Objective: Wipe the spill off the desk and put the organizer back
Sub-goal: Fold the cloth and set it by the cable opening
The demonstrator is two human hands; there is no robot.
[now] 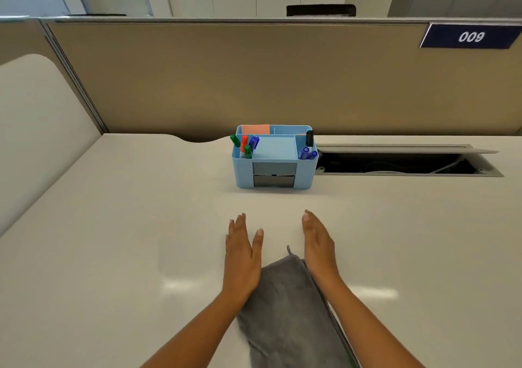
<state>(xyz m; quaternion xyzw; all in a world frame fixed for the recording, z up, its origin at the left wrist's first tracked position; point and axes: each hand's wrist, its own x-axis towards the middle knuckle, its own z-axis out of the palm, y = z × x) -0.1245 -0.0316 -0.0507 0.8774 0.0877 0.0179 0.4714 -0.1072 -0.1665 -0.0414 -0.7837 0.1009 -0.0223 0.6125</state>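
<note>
A light blue desk organizer [273, 170] stands upright near the back of the white desk [113, 240], holding several markers, sticky notes and two small drawers. A folded grey cloth [291, 314] lies flat on the desk near me. My left hand [243, 257] hovers open over the cloth's left edge, fingers pointing toward the organizer. My right hand [317, 243] is held edge-on at the cloth's right side, fingers straight and empty. Both hands sit a short way in front of the organizer, apart from it. No spill is visible on the desk.
An open cable tray slot [401, 161] is cut into the desk right of the organizer. A tan partition wall [254, 79] rises behind, with a blue "009" sign [470, 36]. A side panel [36, 130] closes the left.
</note>
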